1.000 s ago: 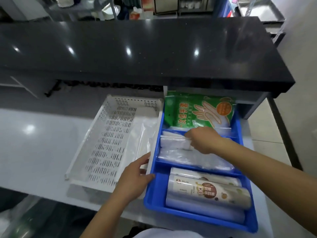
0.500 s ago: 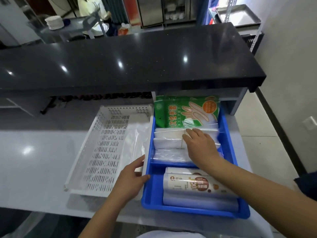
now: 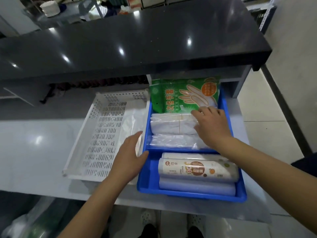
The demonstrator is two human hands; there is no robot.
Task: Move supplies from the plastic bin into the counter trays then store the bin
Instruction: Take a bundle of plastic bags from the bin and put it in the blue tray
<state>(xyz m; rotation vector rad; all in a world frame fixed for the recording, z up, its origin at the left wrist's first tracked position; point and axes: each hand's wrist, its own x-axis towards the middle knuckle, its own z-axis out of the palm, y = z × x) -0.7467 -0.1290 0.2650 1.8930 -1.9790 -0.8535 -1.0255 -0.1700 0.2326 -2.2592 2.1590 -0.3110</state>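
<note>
Right grip (image 3: 211,127) presses bagged stacks (image 3: 171,125) inside blue tray (image 3: 188,193).

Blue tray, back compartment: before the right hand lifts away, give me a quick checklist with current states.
1. Right hand flat on the banded bag bundle, nothing gripped: ok.
2. Bundle fully inside the blue tray walls: ok.
3. Green glove pack leaning upright at the tray's back end: ok.
4. Wrap rolls lying in the front compartment: ok.
5. Left hand steadying the white perforated bin at the tray edge: ok.
6. Bin emptied: not ok, clear plastic bags remain along its right side.
</note>
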